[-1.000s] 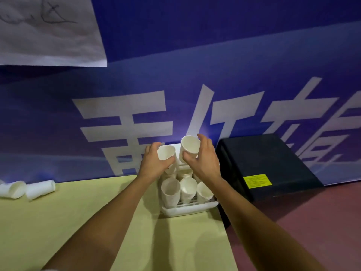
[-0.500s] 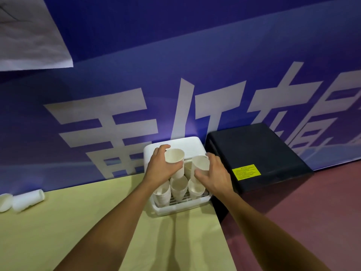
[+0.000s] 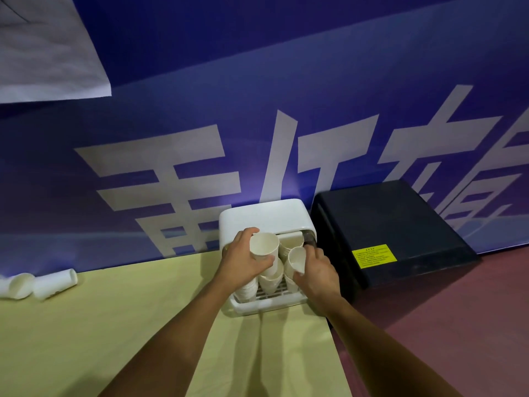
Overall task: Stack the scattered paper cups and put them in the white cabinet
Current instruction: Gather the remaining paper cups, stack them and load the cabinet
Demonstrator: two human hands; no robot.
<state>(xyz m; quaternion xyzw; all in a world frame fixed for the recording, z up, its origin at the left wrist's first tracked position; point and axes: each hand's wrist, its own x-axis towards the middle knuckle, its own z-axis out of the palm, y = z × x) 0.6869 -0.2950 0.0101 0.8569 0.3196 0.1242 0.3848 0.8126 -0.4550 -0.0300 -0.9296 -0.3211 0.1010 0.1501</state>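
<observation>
At the white cabinet [image 3: 266,216], paper cups [image 3: 264,247] are being gripped by the left hand [image 3: 243,265] and right hand [image 3: 316,275]. Gentle side holds are being advised, as they look light and easily crushed.

Background items noted.
Black box [image 3: 386,224] bearing yellow label [image 3: 374,255] stands just beside pale yellow table [image 3: 114,325], before blue banner [image 3: 257,96]; white paper sheet [image 3: 43,53] upper left.

Head camera looks down and forward, near the white cabinet [image 3: 264,216].
</observation>
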